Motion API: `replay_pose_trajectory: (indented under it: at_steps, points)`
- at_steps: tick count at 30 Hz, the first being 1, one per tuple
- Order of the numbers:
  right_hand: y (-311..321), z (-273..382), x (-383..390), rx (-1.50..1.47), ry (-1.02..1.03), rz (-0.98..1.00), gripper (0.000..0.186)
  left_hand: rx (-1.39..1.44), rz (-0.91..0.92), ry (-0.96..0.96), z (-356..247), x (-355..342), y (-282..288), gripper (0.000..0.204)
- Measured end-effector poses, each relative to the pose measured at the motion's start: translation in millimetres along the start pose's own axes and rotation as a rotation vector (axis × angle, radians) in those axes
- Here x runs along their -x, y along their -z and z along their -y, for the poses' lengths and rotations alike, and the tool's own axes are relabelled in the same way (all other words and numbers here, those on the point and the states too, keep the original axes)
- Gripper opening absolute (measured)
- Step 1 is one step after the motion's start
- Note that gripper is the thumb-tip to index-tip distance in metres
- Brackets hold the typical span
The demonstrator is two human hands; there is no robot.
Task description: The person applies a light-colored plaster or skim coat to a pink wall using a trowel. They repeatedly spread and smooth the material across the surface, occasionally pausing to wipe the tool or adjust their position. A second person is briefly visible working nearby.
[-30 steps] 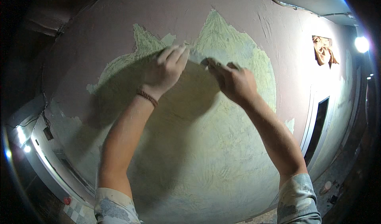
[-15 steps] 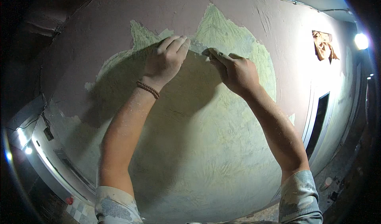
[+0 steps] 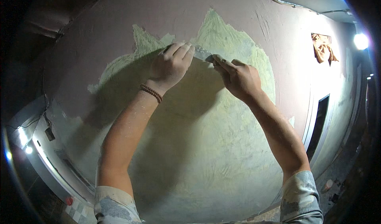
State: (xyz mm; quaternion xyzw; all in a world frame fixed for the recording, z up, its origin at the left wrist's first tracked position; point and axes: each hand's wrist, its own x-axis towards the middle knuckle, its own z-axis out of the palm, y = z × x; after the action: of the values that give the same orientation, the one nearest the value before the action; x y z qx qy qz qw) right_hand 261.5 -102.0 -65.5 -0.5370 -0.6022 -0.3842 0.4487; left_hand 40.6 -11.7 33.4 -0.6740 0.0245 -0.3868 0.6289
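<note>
Both arms are raised in front of a wall [image 3: 186, 152] whose pinkish paint layer gives way to a large pale green bare patch with a jagged upper edge. My right hand [image 3: 242, 77] is closed round the handle end of a scraper [image 3: 203, 53]. Its flat metal blade lies against the wall just below the notch between two green peaks. Dust-whitened, my left hand [image 3: 170, 65] is at the blade's left end, fingers bent and pressed together over it. The fingertips hide that end of the blade, and the handle is mostly covered by my right hand.
At the right, a brown cloth [image 3: 324, 47] fills a wall opening, near a bright lamp [image 3: 361, 41]. Below it stands a dark doorway [image 3: 318, 124]. A cable [image 3: 293, 2] runs along the top. At lower left, a dark box [image 3: 49, 134] hangs on wires.
Both hands and the scraper have shifted slightly down and to the right. The view has tilted a little too, so the green peaks sit lower. The grip looks the same.
</note>
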Motion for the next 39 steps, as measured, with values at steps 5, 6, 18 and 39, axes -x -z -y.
replay_pose_trajectory:
  at_steps: [5,6,18,39]
  points:
    - [18.5,0.2,-16.1,-0.063,0.054,-0.266,0.028,-0.003,-0.057,0.166,8.1,-29.6,1.1,0.025]
    - [20.9,1.0,-12.5,-0.078,0.037,-0.149,0.029,0.004,0.027,0.129,5.7,-27.4,2.1,0.025]
    - [24.2,-11.9,-13.2,-0.143,0.069,-0.058,0.032,0.016,-0.017,0.074,1.4,-22.9,-0.7,0.024]
    - [12.3,-34.3,-33.1,-0.07,0.005,-0.002,0.035,-0.023,-0.131,0.045,22.0,-36.3,-28.0,0.015]
